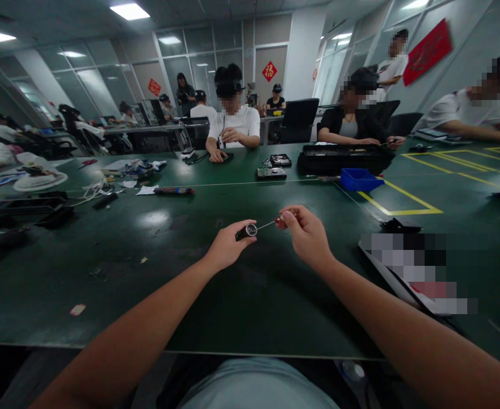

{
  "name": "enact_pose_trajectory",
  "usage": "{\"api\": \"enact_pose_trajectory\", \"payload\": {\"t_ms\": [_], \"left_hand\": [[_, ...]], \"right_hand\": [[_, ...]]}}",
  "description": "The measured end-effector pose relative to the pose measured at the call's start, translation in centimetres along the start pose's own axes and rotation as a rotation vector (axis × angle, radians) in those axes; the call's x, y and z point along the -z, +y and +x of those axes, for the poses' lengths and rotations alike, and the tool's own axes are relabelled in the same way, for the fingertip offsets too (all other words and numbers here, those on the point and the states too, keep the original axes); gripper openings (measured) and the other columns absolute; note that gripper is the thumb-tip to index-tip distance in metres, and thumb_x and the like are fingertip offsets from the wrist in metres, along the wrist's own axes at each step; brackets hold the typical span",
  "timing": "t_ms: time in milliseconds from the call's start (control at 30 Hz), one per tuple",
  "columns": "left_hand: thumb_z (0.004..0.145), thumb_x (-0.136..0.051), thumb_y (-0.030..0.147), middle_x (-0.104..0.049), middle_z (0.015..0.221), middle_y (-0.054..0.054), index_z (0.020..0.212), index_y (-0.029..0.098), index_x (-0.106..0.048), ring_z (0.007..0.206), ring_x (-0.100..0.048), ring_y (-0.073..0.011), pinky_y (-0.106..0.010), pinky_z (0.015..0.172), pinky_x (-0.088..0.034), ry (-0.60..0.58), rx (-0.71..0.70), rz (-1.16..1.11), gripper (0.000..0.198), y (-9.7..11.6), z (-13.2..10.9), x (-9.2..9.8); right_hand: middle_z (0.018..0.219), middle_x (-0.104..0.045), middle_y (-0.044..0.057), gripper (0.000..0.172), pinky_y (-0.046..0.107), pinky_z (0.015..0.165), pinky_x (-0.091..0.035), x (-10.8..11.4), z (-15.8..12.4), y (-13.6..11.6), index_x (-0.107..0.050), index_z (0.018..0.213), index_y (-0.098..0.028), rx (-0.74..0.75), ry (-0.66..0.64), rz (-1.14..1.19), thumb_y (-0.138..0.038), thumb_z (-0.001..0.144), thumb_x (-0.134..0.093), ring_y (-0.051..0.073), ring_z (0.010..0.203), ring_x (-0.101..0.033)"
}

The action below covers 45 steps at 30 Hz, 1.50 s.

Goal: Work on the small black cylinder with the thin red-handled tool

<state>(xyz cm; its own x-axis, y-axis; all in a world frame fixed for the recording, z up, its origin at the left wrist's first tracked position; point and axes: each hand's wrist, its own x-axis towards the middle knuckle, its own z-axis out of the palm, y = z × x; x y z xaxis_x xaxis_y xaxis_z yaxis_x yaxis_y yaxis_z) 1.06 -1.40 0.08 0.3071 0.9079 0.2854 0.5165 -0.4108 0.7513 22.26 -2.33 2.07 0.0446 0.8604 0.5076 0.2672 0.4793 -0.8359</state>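
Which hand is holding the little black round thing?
The left hand pinches the black cylinder; the right hand holds a thin tool with a reddish handle instead.

I get just one view, from a camera on the person's head. It looks forward and down at the green table (156, 267), very near the left hand (226, 247) and right hand (307, 236), with the back wall (270, 31) far behind.
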Motion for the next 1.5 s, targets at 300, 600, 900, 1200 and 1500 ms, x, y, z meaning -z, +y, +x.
{"api": "enact_pose_trajectory", "payload": {"t_ms": [300, 600, 900, 1200, 1500], "left_hand": [[0.085, -0.07, 0.026, -0.066, 0.128, -0.005, 0.127, 0.02, -0.064, 0.121, -0.059, -0.0224, -0.037, 0.111, -0.04, 0.018, 0.021, 0.026, 0.043, 0.23, 0.07, 0.11], [0.085, -0.07, 0.029, -0.065, 0.13, -0.002, 0.129, 0.026, -0.063, 0.125, -0.056, -0.0221, -0.038, 0.112, -0.038, 0.005, -0.02, 0.041, 0.044, -0.38, -0.06, 0.18], [0.085, -0.071, 0.029, -0.064, 0.131, -0.003, 0.13, 0.026, -0.063, 0.126, -0.056, -0.0234, -0.041, 0.113, -0.037, -0.015, 0.0, 0.051, 0.046, -0.32, -0.05, 0.31], [0.084, -0.071, 0.029, -0.064, 0.131, -0.004, 0.13, 0.025, -0.063, 0.126, -0.056, -0.023, -0.04, 0.114, -0.037, -0.007, 0.002, 0.027, 0.046, -0.43, 0.05, 0.16], [0.084, -0.072, 0.029, -0.064, 0.132, -0.003, 0.13, 0.026, -0.063, 0.127, -0.056, -0.0229, -0.04, 0.114, -0.037, -0.005, -0.002, 0.033, 0.047, -0.46, -0.02, 0.19]], "right_hand": [[0.079, -0.071, 0.004, 0.02, 0.035, 0.069, -0.055, 0.13, 0.0, 0.09, -0.061, 0.093, -0.02, 0.026, -0.006, -0.01, -0.039, 0.094, -0.054, 0.018, 0.072, -0.069], [0.079, -0.07, 0.004, 0.021, 0.036, 0.07, -0.055, 0.21, 0.2, 0.42, -0.061, 0.095, -0.02, 0.01, -0.032, 0.029, -0.039, 0.094, -0.054, 0.018, 0.072, -0.068], [0.08, -0.07, 0.004, 0.024, 0.036, 0.07, -0.055, 0.18, 0.11, 0.04, -0.062, 0.092, -0.02, 0.002, -0.064, 0.025, -0.044, 0.093, -0.056, 0.019, 0.073, -0.069], [0.078, -0.071, 0.004, 0.023, 0.036, 0.07, -0.055, 0.08, 0.08, 0.01, -0.061, 0.091, -0.02, 0.003, 0.004, -0.004, -0.042, 0.093, -0.054, 0.018, 0.071, -0.068], [0.08, -0.071, 0.005, 0.023, 0.036, 0.07, -0.055, -0.05, -0.1, -0.06, -0.061, 0.092, -0.021, 0.01, 0.02, -0.033, -0.043, 0.094, -0.054, 0.019, 0.072, -0.069]]}}
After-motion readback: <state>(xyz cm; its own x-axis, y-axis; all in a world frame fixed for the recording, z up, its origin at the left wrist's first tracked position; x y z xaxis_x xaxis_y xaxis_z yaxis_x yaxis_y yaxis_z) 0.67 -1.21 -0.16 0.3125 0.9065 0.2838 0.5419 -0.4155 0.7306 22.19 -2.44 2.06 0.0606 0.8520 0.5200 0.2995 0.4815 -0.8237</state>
